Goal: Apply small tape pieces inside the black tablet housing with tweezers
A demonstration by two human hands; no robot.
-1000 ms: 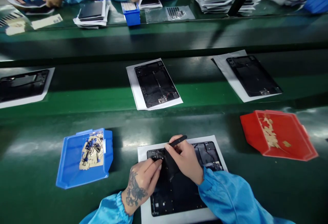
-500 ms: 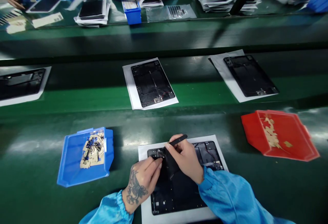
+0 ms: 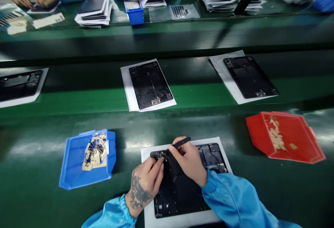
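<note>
Surface (image 3: 39, 200) dark green; left bin (image 3: 71, 165) blue, right tray (image 3: 297, 144) red; panel (image 3: 182, 193) black on white sheet (image 3: 182, 219); sleeves (image 3: 235, 200) light blue.

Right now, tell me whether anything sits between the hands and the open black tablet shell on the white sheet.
Nothing visible does. The left hand rests fingertips on the tablet shell near its top left corner, and the right hand works a black tool at the same spot.

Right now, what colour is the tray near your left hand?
Blue. The tray shows best in the head view.
</note>
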